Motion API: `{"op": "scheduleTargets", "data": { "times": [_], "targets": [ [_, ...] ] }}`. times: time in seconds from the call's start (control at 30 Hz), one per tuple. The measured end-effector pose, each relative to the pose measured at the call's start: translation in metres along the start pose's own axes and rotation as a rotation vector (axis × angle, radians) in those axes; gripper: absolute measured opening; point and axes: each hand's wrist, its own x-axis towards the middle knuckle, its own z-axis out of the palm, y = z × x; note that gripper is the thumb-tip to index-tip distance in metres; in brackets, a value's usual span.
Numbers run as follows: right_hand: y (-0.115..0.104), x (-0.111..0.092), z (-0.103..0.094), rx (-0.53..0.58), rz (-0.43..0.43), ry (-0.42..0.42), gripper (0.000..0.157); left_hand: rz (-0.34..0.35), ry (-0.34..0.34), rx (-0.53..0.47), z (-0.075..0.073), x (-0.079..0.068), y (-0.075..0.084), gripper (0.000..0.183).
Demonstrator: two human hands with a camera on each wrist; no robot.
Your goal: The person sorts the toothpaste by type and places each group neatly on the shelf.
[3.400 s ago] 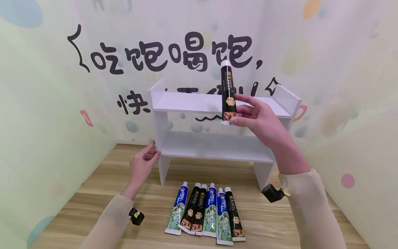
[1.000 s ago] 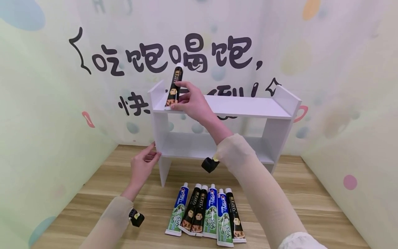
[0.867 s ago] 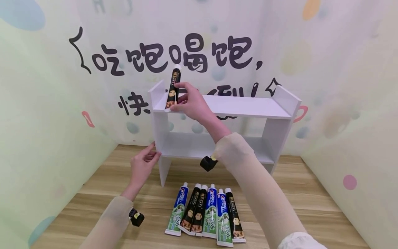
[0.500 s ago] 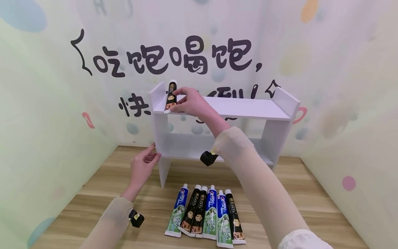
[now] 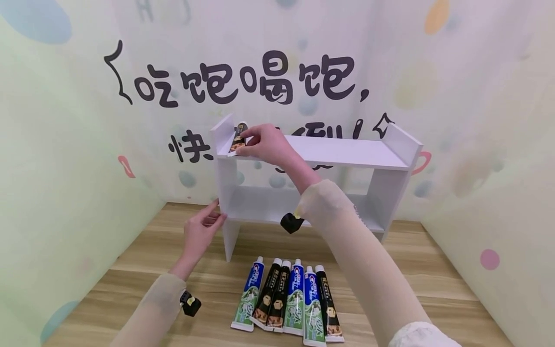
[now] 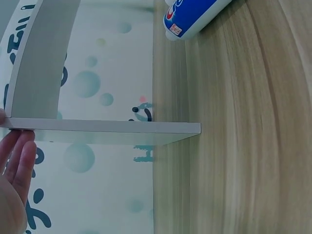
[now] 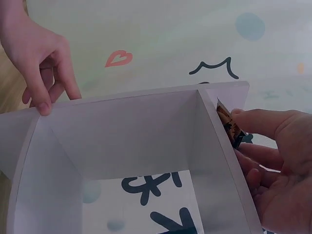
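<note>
At the left end of the top board of a white two-tier shelf (image 5: 342, 152), my right hand (image 5: 273, 146) pinches a black toothpaste tube (image 5: 239, 140) between thumb and fingers. The tube lies back with its crimped end at the front edge, close to the raised left side panel. In the right wrist view, only the tube's end (image 7: 230, 124) shows beside the thumb. My left hand (image 5: 201, 233) grips the shelf's left side panel at the lower board, thumb on the front edge and fingers on the outer face; the left wrist view shows these fingers (image 6: 25, 163) against the panel.
In front of the shelf, a row of toothpaste tubes lies on the wooden table (image 5: 143, 270): blue-and-green ones (image 5: 248, 296) mixed with black ones (image 5: 329, 306), caps toward the shelf. A patterned curtain (image 5: 277, 29) with black lettering hangs behind and at both sides.
My right hand has carried the black toothpaste tube left to the top board's left end, then tipped it from upright to lying back. The left hand keeps its hold on the shelf.
</note>
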Motion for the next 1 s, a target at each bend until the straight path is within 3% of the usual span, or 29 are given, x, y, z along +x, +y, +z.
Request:
{"op": "scheduleTargets", "data": {
  "times": [0.33,1.0],
  "targets": [
    [0.005,-0.009,0.017,-0.085,-0.059,0.161,0.044,-0.026,-0.027,0.003,0.002,-0.001,0.002,0.043],
    [0.01,-0.01,0.024,-0.188,-0.024,0.21,0.049,-0.01,-0.004,-0.006,0.0,-0.001,0.001,0.04]
  ]
}}
